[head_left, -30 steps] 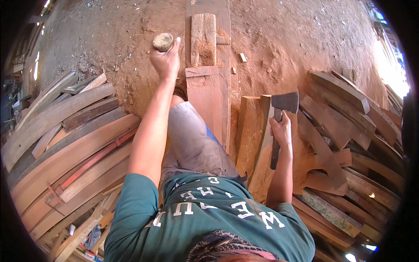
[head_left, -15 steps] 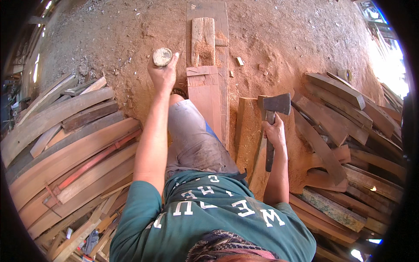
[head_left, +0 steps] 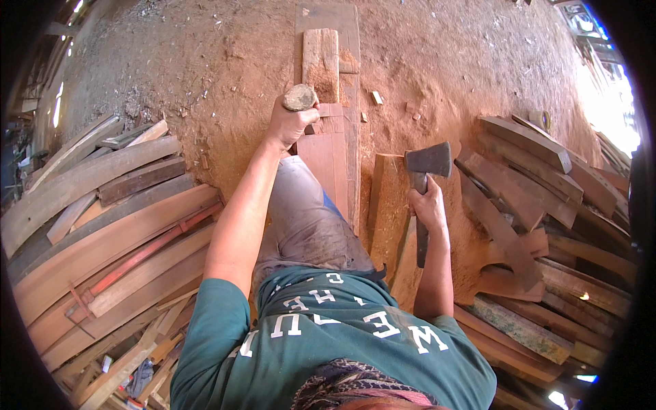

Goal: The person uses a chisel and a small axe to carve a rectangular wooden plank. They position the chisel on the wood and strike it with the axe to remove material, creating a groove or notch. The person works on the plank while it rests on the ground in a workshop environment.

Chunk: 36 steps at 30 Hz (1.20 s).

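Observation:
My left hand (head_left: 287, 126) is closed round an upright chisel (head_left: 299, 98). The worn round end of its wooden handle shows above the fist, while its lower end is mostly hidden. This fist is over the left edge of a flat reddish board (head_left: 321, 160); whether the tool touches the board I cannot tell. On the right, my right hand (head_left: 429, 203) grips an axe (head_left: 429, 160) by its handle, close below the dark metal head. The axe is held up beside a thick timber (head_left: 387, 195), apart from the board.
A weathered wood block (head_left: 320, 58) sprinkled with sawdust lies beyond the board, on a long plank (head_left: 350, 130). Stacked timbers (head_left: 102, 198) with a red bar clamp (head_left: 147, 251) fill the left side. More curved wood pieces (head_left: 526, 184) are piled on the right. Shavings cover the dirt floor.
My left hand has moved right and slightly nearer with the chisel, from over the floor to the board's left edge. The thumb has folded down. My right hand and the axe have barely shifted.

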Available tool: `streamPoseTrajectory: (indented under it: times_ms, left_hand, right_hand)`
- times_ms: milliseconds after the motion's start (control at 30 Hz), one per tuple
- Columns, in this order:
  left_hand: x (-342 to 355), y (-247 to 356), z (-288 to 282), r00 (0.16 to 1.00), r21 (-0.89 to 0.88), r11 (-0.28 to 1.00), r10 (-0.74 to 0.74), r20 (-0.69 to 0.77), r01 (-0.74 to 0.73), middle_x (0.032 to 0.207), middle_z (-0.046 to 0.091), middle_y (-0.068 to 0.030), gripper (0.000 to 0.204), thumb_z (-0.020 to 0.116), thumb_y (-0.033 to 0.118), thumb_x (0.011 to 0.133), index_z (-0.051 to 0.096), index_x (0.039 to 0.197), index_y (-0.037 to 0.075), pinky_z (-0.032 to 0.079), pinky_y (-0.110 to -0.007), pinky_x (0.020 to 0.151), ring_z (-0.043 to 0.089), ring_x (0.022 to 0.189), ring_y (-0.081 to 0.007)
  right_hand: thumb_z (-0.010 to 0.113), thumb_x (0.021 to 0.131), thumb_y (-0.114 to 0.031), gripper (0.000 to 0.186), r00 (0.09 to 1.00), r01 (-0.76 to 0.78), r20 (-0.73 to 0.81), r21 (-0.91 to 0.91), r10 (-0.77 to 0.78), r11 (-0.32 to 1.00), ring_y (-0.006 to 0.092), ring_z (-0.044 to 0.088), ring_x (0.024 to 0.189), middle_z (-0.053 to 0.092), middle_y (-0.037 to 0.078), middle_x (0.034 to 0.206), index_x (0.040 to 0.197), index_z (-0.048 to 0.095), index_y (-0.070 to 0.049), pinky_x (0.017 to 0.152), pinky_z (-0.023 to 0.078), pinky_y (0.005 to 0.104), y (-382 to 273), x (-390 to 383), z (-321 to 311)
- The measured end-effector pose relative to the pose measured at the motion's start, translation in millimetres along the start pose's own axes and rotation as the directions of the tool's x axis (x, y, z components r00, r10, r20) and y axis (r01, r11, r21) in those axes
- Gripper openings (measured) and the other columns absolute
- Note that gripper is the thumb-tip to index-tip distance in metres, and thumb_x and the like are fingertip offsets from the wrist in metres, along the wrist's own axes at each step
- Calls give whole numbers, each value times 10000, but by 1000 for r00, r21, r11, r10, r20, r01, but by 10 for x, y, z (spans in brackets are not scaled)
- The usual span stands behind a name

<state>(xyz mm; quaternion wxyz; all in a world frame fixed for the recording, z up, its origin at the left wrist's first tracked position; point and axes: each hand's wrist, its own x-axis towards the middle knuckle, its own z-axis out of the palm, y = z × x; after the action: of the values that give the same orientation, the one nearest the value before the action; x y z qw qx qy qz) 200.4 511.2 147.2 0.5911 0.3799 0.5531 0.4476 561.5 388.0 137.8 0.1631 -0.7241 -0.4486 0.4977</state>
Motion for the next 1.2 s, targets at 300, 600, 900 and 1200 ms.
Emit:
streamPoseTrajectory:
  times_ms: [300, 600, 900, 1200]
  left_hand:
    - [25, -36, 127, 998, 31, 999, 23, 59, -25, 854, 648, 4, 145, 641, -44, 750, 651, 841, 68, 524, -299, 728, 613, 808, -113]
    - [-145, -187, 225, 990, 154, 985, 55, 133, -76, 907, 716, 7, 211, 784, 23, 769, 705, 963, 42, 540, -302, 807, 655, 859, -97]
    - [160, -71, -93, 868, -279, 951, -26, -497, -131, 825, 659, -18, 173, 774, 84, 890, 617, 856, 150, 558, -289, 708, 629, 765, -115]
    - [83, -260, -24, 776, -194, 970, -8, -631, -148, 853, 672, -3, 158, 817, 87, 885, 663, 916, 104, 521, -298, 718, 630, 780, -117]
  right_hand:
    - [622, 830, -129, 389, 999, 16, -36, -66, -18, 998, 181, 636, 613, 655, 128, 759, 1162, 619, 74, 589, 506, 352, -502, -27, -85]
    - [689, 900, -145, 250, 865, 489, -78, -80, -495, 868, 237, 652, 731, 695, 177, 836, 1101, 674, 4, 719, 533, 401, -1813, -228, 147]
    - [659, 887, -201, 245, 924, 368, 96, -481, -370, 795, 433, 703, 831, 684, 290, 872, 938, 668, 38, 771, 538, 498, -1567, 88, 470]
    - [673, 855, -180, 344, 993, 98, -36, -269, -112, 958, 233, 632, 731, 673, 178, 821, 1140, 648, 10, 704, 504, 373, -1007, -34, 267]
